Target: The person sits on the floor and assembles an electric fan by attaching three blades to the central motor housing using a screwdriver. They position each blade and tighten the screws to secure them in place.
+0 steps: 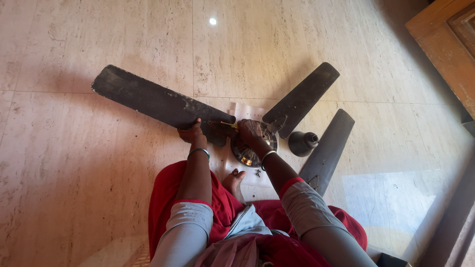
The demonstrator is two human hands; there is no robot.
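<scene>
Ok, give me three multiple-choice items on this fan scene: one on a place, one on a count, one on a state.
1. Where does the cup-shaped cover stand?
A. between two blades on the floor
B. on the motor
C. in the left hand

2. How many blades show?
A. two
B. three
C. five

3. How does the blade at lower right lie?
A. fixed to the motor
B. loose on the floor
C. held in the air

Answers:
1. A: it stands on the floor between the upper right blade and the lower right one.
2. B: the long left blade under the left hand makes three.
3. B: it lies apart from the motor, where the right hand works a yellow-handled tool.
</scene>
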